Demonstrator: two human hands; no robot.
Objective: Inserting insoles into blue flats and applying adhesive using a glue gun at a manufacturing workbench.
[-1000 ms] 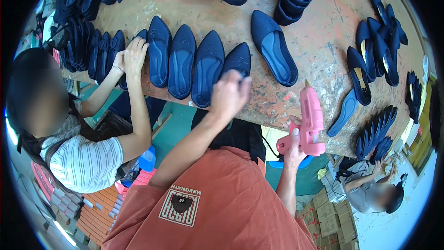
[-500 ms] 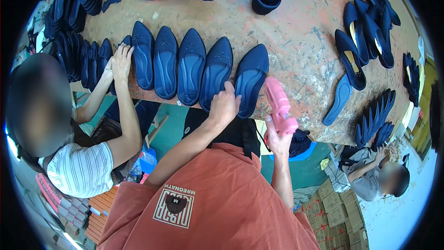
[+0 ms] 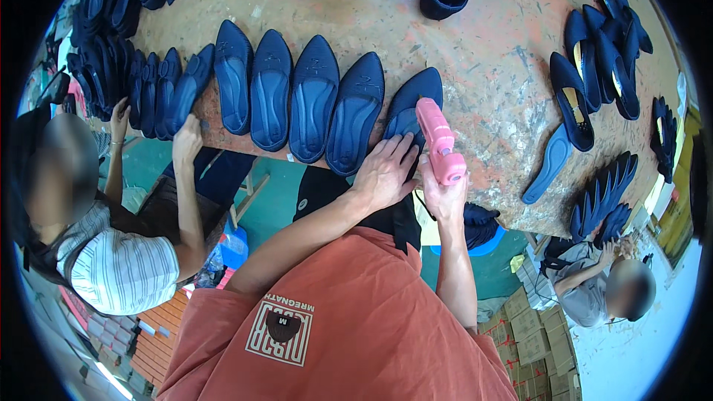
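A row of dark navy pointed flat shoes lies along the table's near edge, toes pointing away from me. At the right end of the row, my left hand (image 3: 388, 169) grips the back part of the last shoe (image 3: 416, 89), fingers over its inside and thumb low by the heel. My right hand (image 3: 443, 191) is wrapped round the handle of a pink glue gun (image 3: 437, 137). Its tip is over the same shoe, near the front of the foot opening. Left of it stands a neighbouring shoe (image 3: 355, 115); my left hand and the gun hide most of the end shoe's heel.
At the left a co-worker's hand (image 3: 187, 139) touches a shoe (image 3: 191, 89). Stacked shoes (image 3: 104, 74) crowd the far left. On the right lie more flats (image 3: 572, 100), a loose blue insole (image 3: 548, 163) and nested shoes (image 3: 605, 189). Another person (image 3: 609, 289) sits beyond.
My left hand has come right and down onto the end shoe. The glue gun has moved slightly left, over that shoe. The co-worker's hands have separated.
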